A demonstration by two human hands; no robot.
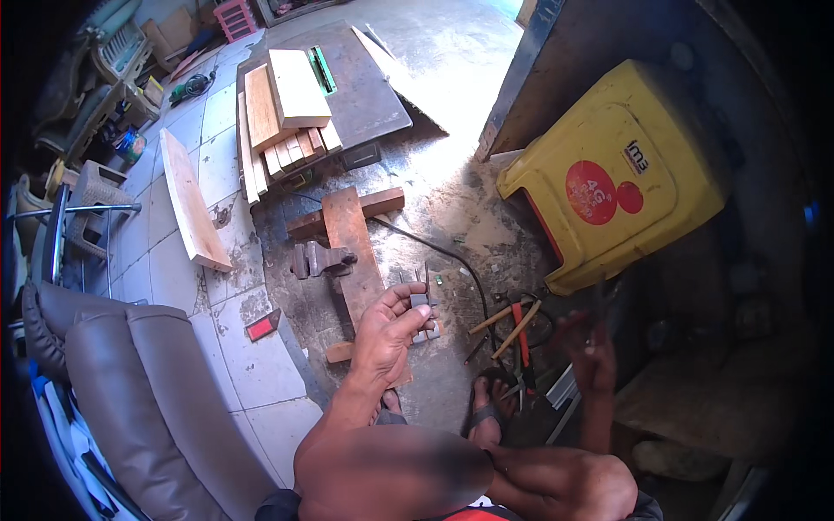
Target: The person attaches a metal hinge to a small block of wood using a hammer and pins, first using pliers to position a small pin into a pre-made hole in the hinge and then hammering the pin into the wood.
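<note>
Vise ahead-left of left hand

The yellow plastic seat has printing on it, with pale letters and a number on the big red circle, and a short dark label of letters and a number above the small red circle.

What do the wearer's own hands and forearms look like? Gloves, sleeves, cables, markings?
Left hand: bare, no glove, watch or band visible. Left forearm: no sleeve on the visible stretch. Right hand: dim and blurred, appears gloveless; finer details can't be told. Right forearm: no sleeve visible. No cables or clear markings visible on either arm.
</note>
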